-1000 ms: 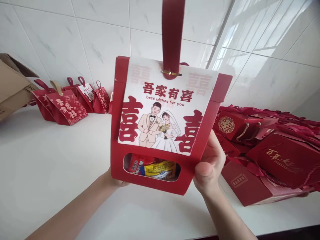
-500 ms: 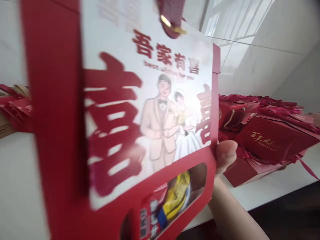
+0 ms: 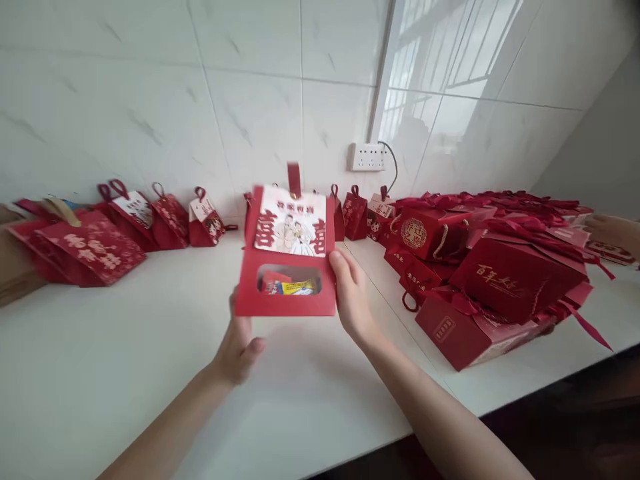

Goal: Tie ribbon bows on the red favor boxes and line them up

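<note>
So the right hand is pinching the right edge of a red paper gift bag, thumb lying on the front and the other fingers going round behind it, so it's properly clamping the bag. The left hand is sitting under the bag's lower left corner. Its thumb is poking out below the bag and isn't pressing on anything, and the fingers are running up behind the corner where I can't see them, so I honestly can't tell if that hand is gripping or just propping.

The bag is hanging upright in the air over the white countertop, roughly mid-frame, front facing the camera and a bit blurry. A white card with a cartoon bride and groom is covering its upper front, a red ribbon loop is sticking up from the top, and wrapped snacks in red, yellow and blue are showing through the cut-out window lower down.

Behind it, a row of small red bags is lining the white tiled wall, with a white power socket above them. A big pile of red gift boxes with ribbons is taking up the right side of the counter, well apart from the hands. Someone else's hand is reaching in at the far right edge by that pile.
</note>
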The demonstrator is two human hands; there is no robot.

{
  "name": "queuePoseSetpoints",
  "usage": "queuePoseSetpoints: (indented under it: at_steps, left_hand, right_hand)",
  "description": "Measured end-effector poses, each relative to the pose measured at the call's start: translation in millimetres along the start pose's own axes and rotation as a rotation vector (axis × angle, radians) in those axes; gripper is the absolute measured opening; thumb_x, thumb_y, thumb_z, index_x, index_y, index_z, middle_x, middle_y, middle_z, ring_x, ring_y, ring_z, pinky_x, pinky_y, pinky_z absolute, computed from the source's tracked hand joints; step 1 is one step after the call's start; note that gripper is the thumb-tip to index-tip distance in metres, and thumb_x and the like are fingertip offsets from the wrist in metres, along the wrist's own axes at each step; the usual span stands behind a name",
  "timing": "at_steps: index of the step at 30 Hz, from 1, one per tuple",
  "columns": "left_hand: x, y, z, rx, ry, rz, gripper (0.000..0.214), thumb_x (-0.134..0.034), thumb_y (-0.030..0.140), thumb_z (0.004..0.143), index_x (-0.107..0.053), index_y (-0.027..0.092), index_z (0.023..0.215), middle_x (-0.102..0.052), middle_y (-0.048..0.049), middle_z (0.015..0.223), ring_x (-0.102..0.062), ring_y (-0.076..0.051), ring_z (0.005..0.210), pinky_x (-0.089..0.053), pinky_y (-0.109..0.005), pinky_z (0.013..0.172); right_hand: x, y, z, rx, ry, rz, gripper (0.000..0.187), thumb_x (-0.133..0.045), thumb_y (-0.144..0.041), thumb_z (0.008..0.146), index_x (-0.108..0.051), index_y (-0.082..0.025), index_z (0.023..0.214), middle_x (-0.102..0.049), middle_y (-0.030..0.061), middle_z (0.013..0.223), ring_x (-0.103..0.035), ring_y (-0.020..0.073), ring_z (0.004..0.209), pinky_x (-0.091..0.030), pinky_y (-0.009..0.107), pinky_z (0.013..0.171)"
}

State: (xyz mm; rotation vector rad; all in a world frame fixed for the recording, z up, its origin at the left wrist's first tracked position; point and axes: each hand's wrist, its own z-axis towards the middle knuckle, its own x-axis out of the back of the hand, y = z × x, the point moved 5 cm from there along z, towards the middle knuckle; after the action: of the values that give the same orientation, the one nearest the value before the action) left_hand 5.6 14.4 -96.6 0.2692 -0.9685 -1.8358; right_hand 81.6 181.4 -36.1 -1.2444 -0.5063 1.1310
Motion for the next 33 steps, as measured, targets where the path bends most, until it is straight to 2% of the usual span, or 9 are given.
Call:
queuePoseSetpoints:
  at_steps: [2,5,8,10,12,19,27,30,33]
  left_hand:
    - [3.1,0,3,0.113,0.022,0.039,0.064,-0.037,0.067,0.083,-0.044,0.023,0.128,-0.051,-0.012,0.12,-0.056,-0.021,0.089,-0.05,-0.037,0.072]
    - [9.2,-4,8,0.266,0.019,0.111,0.059,-0.031,0.065,0.085,-0.048,0.023,0.124,-0.055,-0.0114,0.115,-0.056,-0.022,0.085,-0.05,-0.035,0.07]
    - [8.0,2,11,0.26,-0.11,0.114,0.058,-0.033,0.062,0.086,-0.046,0.024,0.128,-0.058,-0.0107,0.117,-0.057,-0.026,0.097,-0.048,-0.038,0.083]
    - [5.5,10,11,0.226,-0.197,0.117,0.058,-0.033,0.058,0.088,-0.041,0.024,0.134,-0.059,-0.0099,0.12,-0.056,-0.028,0.105,-0.046,-0.04,0.088]
    - [5.0,16,10,0.198,-0.229,0.145,0.059,-0.034,0.055,0.088,-0.035,0.024,0.138,-0.057,-0.0099,0.125,-0.054,-0.029,0.11,-0.046,-0.04,0.088]
    - [9.1,18,8,0.172,-0.202,0.158,0.064,-0.042,0.049,0.086,-0.026,0.02,0.141,-0.055,-0.0122,0.127,-0.055,-0.028,0.111,-0.048,-0.039,0.086]
    - [16.6,17,10,0.095,-0.128,0.148,0.058,-0.051,0.041,0.079,-0.037,0.019,0.131,-0.06,-0.0114,0.119,-0.061,-0.026,0.102,-0.05,-0.04,0.085]
    - [17.3,20,10,0.046,-0.109,0.173,0.058,-0.051,0.04,0.079,-0.037,0.018,0.131,-0.06,-0.0124,0.118,-0.062,-0.026,0.099,-0.051,-0.04,0.084]
    - [15.4,31,7,-0.114,-0.056,0.211,0.064,-0.05,0.05,0.082,-0.033,0.019,0.135,-0.057,-0.015,0.123,-0.061,-0.027,0.102,-0.051,-0.039,0.083]
  right_hand:
    - [-3,17,4,-0.095,0.002,-0.054,0.041,-0.046,-0.052,0.084,-0.055,-0.019,0.107,-0.066,0.0051,0.095,-0.063,0.0153,0.063,-0.039,0.02,0.034]
    - [-6,32,9,-0.109,-0.028,-0.115,0.045,-0.045,-0.053,0.084,-0.052,-0.018,0.113,-0.063,0.0076,0.107,-0.064,0.0182,0.073,-0.044,0.022,0.037]
    - [-1,36,11,-0.031,-0.021,-0.147,0.047,-0.042,-0.052,0.087,-0.053,-0.018,0.117,-0.062,0.0097,0.115,-0.063,0.023,0.093,-0.053,0.027,0.057]
    - [2,34,12,0.058,-0.024,-0.172,0.047,-0.04,-0.051,0.088,-0.054,-0.018,0.118,-0.061,0.0097,0.118,-0.06,0.0243,0.103,-0.052,0.032,0.077]
    - [4,33,12,0.13,-0.044,-0.203,0.047,-0.039,-0.051,0.089,-0.053,-0.018,0.12,-0.062,0.0093,0.119,-0.059,0.0247,0.105,-0.049,0.034,0.086]
    - [6,34,9,0.262,-0.064,-0.267,0.044,-0.038,-0.049,0.09,-0.052,-0.018,0.118,-0.063,0.0092,0.115,-0.06,0.0235,0.101,-0.048,0.033,0.084]
    - [3,27,2,0.398,-0.091,-0.256,0.039,-0.04,-0.046,0.09,-0.05,-0.019,0.116,-0.063,0.0094,0.11,-0.059,0.0227,0.097,-0.049,0.033,0.077]
    - [1,26,2,0.368,-0.087,-0.204,0.037,-0.045,-0.047,0.088,-0.052,-0.021,0.112,-0.063,0.0078,0.109,-0.059,0.022,0.094,-0.049,0.032,0.076]
    - [0,34,6,0.143,-0.048,0.007,0.036,-0.047,-0.053,0.085,-0.055,-0.022,0.102,-0.065,0.006,0.103,-0.06,0.0218,0.09,-0.049,0.032,0.075]
